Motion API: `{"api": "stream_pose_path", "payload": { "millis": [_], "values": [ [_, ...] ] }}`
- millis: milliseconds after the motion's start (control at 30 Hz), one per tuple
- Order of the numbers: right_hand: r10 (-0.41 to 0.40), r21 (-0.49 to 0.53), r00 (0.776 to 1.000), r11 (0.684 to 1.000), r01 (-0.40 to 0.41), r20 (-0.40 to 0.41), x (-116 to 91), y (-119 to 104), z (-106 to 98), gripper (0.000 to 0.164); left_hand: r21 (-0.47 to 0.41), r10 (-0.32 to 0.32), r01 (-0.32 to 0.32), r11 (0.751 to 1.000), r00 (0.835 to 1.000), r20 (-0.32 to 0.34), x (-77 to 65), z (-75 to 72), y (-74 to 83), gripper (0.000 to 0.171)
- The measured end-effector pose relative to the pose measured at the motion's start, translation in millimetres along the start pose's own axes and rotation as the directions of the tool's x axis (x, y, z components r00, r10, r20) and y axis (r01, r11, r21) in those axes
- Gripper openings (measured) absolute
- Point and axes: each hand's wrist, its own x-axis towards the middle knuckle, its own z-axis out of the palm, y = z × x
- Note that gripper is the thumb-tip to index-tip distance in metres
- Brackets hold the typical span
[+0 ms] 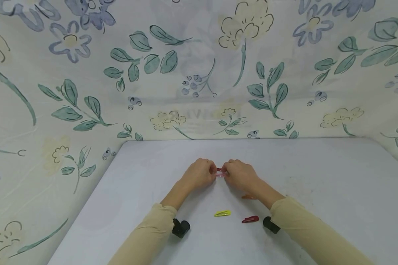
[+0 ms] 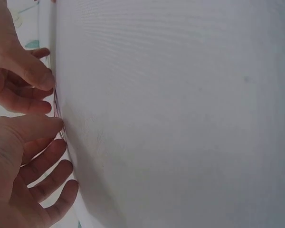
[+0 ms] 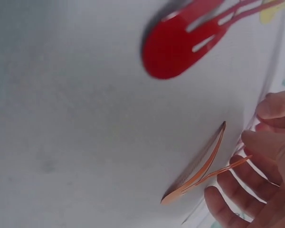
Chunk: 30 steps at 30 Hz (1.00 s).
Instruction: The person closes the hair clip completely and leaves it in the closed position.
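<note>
The faint lettering (image 1: 213, 114) on the floral cloth (image 1: 215, 22) cannot be read.

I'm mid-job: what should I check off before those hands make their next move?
1. Left hand at the pink clip: ok, fingertips at its left end.
2. Right hand at the pink clip: ok, fingertips at its right end.
3. Both grips firm: cannot tell, fingers cover the ends.
4. Yellow clip and red clip apart from the hands: ok.
5. Orange clip fully visible from the head: not ok, the right arm hides part.
6. Orange clip snapped closed: not ok, its halves stand apart.
</note>
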Motion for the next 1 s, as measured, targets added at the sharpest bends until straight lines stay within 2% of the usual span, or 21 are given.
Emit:
{"api": "stream_pose_path", "payload": {
  "millis": [300, 500, 667, 833, 1000],
  "values": [
    [0.030, 0.115, 0.999, 0.993, -0.028, -0.021, -9.2, 5.6, -1.3, 0.026, -0.115, -0.057, 0.053, 0.992, 0.998, -0.024, -6.0, 0.8, -3.2, 0.021],
    [0.025, 0.241, 0.999, 0.971, -0.012, -0.048, -18.9, 11.7, -4.6, 0.029, -0.200, -0.074, 0.065, 0.978, 0.997, -0.035, -10.6, -1.1, -2.4, 0.028],
    [-0.010, 0.309, 0.994, 0.950, 0.042, -0.105, -28.5, 22.3, -6.9, 0.035, -0.259, -0.071, 0.055, 0.964, 0.996, -0.051, -15.4, -2.4, 0.1, 0.031],
    [-0.035, 0.408, 0.986, 0.908, 0.100, -0.164, -39.4, 34.0, -14.6, 0.036, -0.298, -0.056, 0.029, 0.954, 0.995, -0.084, -19.3, -1.0, 2.2, 0.035],
    [-0.005, 0.444, 0.979, 0.891, 0.096, -0.203, -50.5, 47.4, -23.6, 0.038, -0.327, -0.019, -0.013, 0.945, 0.995, -0.096, -20.7, 0.5, 6.0, 0.038]
  ]
}}
